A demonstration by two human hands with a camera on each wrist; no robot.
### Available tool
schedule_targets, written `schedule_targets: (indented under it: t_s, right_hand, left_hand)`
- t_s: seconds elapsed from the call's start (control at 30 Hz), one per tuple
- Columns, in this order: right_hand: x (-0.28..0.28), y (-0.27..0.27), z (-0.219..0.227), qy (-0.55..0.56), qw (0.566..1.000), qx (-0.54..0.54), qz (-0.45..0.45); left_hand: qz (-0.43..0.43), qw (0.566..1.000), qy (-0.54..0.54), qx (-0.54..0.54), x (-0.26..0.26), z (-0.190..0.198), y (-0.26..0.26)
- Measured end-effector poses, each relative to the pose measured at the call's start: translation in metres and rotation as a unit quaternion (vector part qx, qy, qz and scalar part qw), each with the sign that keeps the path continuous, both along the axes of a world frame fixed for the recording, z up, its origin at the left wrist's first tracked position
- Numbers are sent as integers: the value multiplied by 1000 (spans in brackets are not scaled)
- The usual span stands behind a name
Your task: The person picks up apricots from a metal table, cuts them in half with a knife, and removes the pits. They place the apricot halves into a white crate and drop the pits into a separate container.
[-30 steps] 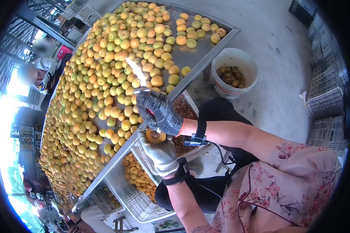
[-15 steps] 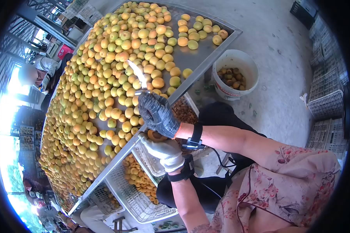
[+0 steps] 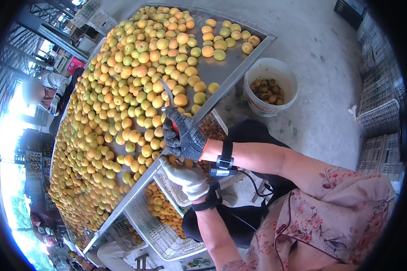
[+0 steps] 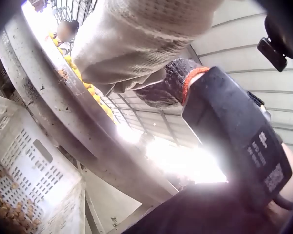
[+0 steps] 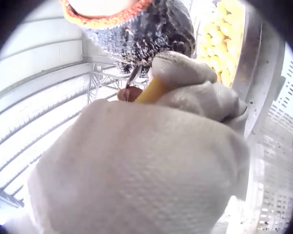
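My right hand (image 3: 185, 135), in a dark grey glove with an orange cuff, grips a red-handled knife; its curved blade (image 3: 167, 92) points away over the heaped apricots (image 3: 122, 86). Just below it my left hand (image 3: 185, 180), gloved in white, holds a cut apricot (image 5: 154, 91), mostly covered by fingers. In the right wrist view, a thin metal tip (image 5: 134, 75) comes from the grey glove to a brown stone (image 5: 130, 93) beside the yellow flesh. The left wrist view shows the back of the white glove (image 4: 136, 39), hiding the fruit.
The metal table's raised rim (image 3: 233, 81) runs close by both hands. Under it stand white crates, one (image 3: 178, 246) with apricot halves (image 3: 163, 210), another with brown stones (image 3: 212, 128). A white bucket (image 3: 289, 74) holds darker fruit. Another person (image 3: 54, 86) works across the table.
The cut apricot's face, visible in the left palm a second ago, is now mostly covered. My right hand has turned over it, and the knife blade has swung slightly right.
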State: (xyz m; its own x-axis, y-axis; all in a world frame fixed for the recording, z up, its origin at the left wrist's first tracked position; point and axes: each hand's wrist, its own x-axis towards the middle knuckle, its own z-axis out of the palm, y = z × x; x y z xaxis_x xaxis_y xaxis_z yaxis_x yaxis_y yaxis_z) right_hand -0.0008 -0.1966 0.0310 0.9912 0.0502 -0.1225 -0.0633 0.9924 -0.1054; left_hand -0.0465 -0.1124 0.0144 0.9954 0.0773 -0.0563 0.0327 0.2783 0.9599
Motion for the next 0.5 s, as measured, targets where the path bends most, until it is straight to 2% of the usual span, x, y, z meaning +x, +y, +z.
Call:
schedule_targets:
  t_s: [0.03, 0.07, 0.1, 0.17, 0.23, 0.27, 0.3, 0.33, 0.4, 0.43, 0.47, 0.5]
  right_hand:
    - [0, 0, 1, 10, 999, -50, -14]
    - [2, -2, 2, 19, 994, -101, -27]
    - [5, -2, -2, 2, 996, -75, -38]
    - [5, -4, 3, 1, 995, -87, -50]
    - [4, -3, 8, 1, 991, -110, -72]
    - [4, -2, 10, 0, 989, -121, -80]
    - [3, 0, 11, 0, 987, -131, -89]
    - [3, 1, 5, 0, 988, -131, -84]
    - [1, -3, -12, -50, 998, -45, 4]
    - [-2, -7, -10, -64, 990, -122, 24]
    - [2, -6, -14, -68, 990, -119, 31]
    - [9, 0, -23, -101, 922, -359, -106]
  left_hand:
    - [27, 998, 40, -31, -3, 10, -7]
    - [25, 998, 39, -30, 1, -1, -4]
    - [3, 999, 37, -16, 9, -21, 4]
    - [-18, 999, 35, -1, 13, -28, 15]
    - [-61, 993, 9, 96, 14, -27, 22]
    - [-58, 994, 9, 97, 14, -24, 16]
    - [-18, 994, -29, 107, 14, -23, 7]
    - [23, 990, -68, 118, 13, -20, 3]
    - [13, 985, -83, 153, 17, -31, 11]
    - [26, 980, -96, 170, 19, -34, 13]
    - [43, 975, -110, 189, 22, -36, 17]
    - [29, 968, -57, 242, 20, -32, 33]
